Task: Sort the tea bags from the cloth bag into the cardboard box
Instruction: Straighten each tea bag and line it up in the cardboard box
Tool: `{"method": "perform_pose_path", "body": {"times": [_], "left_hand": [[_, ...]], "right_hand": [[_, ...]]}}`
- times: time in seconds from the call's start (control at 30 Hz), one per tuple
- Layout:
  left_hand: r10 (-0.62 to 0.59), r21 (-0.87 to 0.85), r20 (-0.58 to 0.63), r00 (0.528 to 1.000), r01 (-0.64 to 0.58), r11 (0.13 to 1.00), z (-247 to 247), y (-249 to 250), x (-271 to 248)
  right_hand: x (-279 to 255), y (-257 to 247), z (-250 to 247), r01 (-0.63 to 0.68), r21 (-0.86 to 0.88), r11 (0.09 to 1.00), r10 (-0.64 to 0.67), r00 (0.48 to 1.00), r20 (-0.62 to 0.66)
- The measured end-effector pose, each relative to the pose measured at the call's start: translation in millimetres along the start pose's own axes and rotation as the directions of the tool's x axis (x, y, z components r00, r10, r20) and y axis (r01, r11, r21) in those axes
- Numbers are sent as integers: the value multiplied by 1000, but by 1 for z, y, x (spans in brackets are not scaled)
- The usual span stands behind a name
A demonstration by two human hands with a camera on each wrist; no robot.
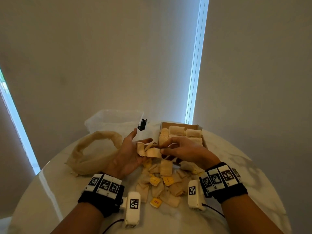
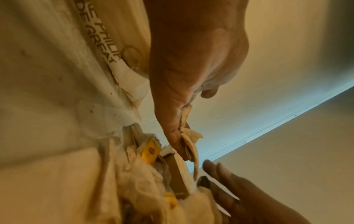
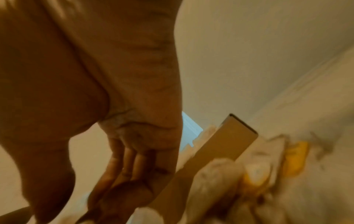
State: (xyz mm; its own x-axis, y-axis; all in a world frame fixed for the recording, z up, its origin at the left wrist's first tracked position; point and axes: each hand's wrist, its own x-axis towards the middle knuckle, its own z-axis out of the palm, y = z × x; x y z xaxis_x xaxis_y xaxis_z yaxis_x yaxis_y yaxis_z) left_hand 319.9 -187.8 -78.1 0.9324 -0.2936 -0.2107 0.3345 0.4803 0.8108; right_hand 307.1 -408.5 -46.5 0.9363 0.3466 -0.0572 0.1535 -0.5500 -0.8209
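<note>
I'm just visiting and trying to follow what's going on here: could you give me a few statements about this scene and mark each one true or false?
1. The cardboard box already holds tea bags. True.
2. The cloth bag lies inside the cardboard box. False: it lies on the table, left of the hands.
3. Loose tea bags lie piled on the table. True.
4. The left hand is a closed fist. False: its palm faces up, fingers spread, tea bags on it.
5. The right hand rests far from the left. False: its fingers reach the left hand's tea bags.

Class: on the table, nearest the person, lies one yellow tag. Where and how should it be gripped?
Pinch the yellow tag by its two free side edges, from straight above. It lies flat at the near edge of the tea bag pile, nothing over it, so fingertips can slide under its thin edges.
</note>
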Motion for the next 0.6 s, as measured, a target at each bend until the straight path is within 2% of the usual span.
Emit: {"method": "perform_pose_path", "body": {"times": [0.1, 0.2, 0.33, 0.43, 0.6], "left_hand": [[-1, -97, 31, 1000, 4, 995, 4, -3, -1], [14, -65, 72, 997, -9, 998, 5, -6, -1], [36, -92, -2, 999, -36, 995, 0, -4, 3], [68, -39, -33, 997, -69, 997, 6, -4, -1], [110, 112, 41, 993, -114, 987, 7, -9, -3]], "right_hand": [[2, -5, 9, -63, 2, 998, 63, 998, 22], [5, -3, 14, -80, 66, 995, 82, 996, -24], [11, 6, 11, -56, 189, 980, 79, 990, -119], [11, 10, 9, -13, 269, 963, 54, 988, -145], [5, 12, 9, 11, 435, 900, 56, 988, -142]]}}
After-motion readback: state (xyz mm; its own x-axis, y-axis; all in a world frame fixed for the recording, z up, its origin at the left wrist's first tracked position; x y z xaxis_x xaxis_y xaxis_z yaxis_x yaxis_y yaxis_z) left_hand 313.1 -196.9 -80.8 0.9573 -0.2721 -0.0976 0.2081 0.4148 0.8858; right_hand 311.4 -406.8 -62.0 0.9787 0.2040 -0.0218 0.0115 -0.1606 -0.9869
